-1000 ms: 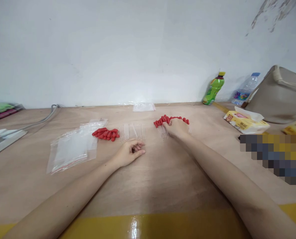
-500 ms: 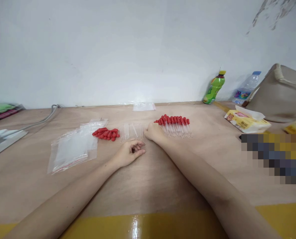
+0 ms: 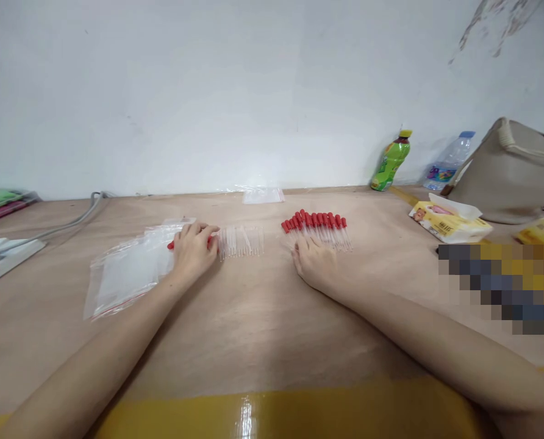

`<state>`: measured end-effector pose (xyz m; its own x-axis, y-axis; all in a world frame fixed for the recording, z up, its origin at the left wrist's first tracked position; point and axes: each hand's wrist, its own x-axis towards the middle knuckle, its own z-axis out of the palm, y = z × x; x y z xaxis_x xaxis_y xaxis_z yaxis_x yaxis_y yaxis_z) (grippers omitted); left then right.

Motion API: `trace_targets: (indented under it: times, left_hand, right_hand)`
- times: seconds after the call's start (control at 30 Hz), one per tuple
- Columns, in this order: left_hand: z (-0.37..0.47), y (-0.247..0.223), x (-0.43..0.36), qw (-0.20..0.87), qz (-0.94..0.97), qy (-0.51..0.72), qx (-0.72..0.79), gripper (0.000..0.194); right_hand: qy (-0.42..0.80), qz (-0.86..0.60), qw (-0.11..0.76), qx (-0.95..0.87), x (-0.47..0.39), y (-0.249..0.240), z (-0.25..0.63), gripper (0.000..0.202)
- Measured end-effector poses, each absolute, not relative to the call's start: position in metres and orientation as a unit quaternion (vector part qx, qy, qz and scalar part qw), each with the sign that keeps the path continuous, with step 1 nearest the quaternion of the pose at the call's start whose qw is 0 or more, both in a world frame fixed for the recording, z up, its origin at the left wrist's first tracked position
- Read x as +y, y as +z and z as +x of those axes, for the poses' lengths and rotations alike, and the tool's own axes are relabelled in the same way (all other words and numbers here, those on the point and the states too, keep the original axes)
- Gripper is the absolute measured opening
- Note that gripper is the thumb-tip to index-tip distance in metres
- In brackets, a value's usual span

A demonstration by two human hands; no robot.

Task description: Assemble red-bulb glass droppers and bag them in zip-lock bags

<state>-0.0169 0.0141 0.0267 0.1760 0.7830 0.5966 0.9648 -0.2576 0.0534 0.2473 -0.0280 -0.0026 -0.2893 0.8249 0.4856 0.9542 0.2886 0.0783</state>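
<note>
My left hand [image 3: 194,247] is over the pile of red rubber bulbs [image 3: 170,245], covering most of them, its fingers bent and apart from the thumb. Whether a bulb is between the fingertips is hidden. Just right of it lies a row of clear thin tubes [image 3: 242,241]. My right hand [image 3: 315,262] rests lower, its fingers drawn together on the tube end of a dropper at the left of the red-capped droppers [image 3: 329,227]. These droppers lie side by side in a row, bulbs away from me.
Clear zip bags [image 3: 125,274] lie stacked at left. A small bag [image 3: 263,196] is by the wall. To the right stand a green drink bottle [image 3: 392,161], a water bottle [image 3: 450,161], a tissue pack [image 3: 450,221] and a beige bag [image 3: 486,183]. A grey cable [image 3: 71,224] runs at far left.
My left hand has moved left from below the clear tubes onto the red bulbs. My right hand has shifted right and toward me, uncovering the left end of the dropper row.
</note>
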Motion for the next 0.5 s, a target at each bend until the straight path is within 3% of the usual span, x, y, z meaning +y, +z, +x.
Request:
trace_targets:
  times: [0.17,0.3,0.5]
  left_hand:
    - [-0.035,0.043,0.035,0.135,-0.78,-0.127,-0.597,0.027]
    - [-0.033,0.054,0.045,0.123,-0.806,-0.035,-0.578,0.027]
    - [-0.032,0.057,0.053,0.112,-0.81,-0.024,-0.575,0.019]
  right_hand:
    - [-0.18,-0.542,0.266,-0.776,-0.03,-0.015,0.265,0.021]
    - [-0.165,-0.528,0.283,-0.784,-0.026,-0.019,0.266,0.015]
    - [-0.146,-0.517,0.292,-0.791,-0.026,-0.018,0.266,0.012]
